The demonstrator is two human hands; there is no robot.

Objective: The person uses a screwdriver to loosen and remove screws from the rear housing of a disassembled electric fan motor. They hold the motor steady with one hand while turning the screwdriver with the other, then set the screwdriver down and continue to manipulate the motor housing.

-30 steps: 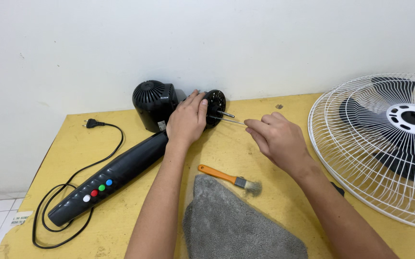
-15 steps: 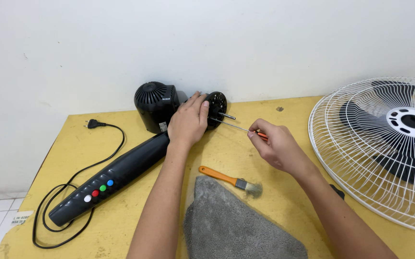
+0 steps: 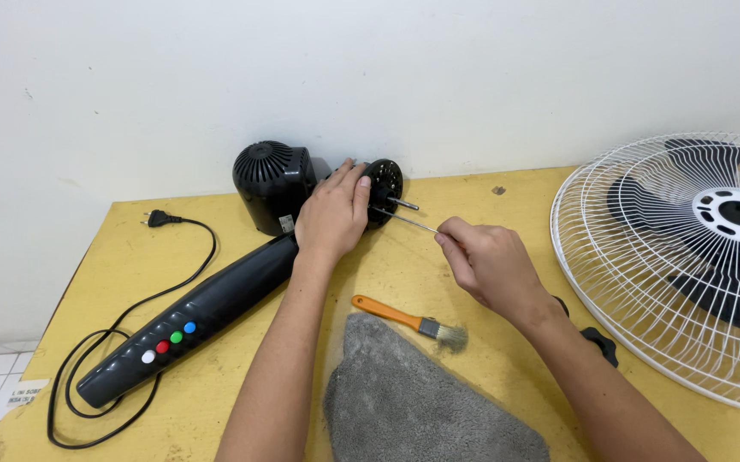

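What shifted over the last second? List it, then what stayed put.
The right hand drew back slightly toward the person, fingers now pinching the screwdriver by the near end of its thin shaft, tip at the fan motor. The left hand stayed on the motor; brush, cloth and fan guard unmoved.

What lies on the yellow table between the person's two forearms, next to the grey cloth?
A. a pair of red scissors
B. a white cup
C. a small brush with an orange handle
C: the small orange-handled brush lies on the yellow table just above the grey cloth.
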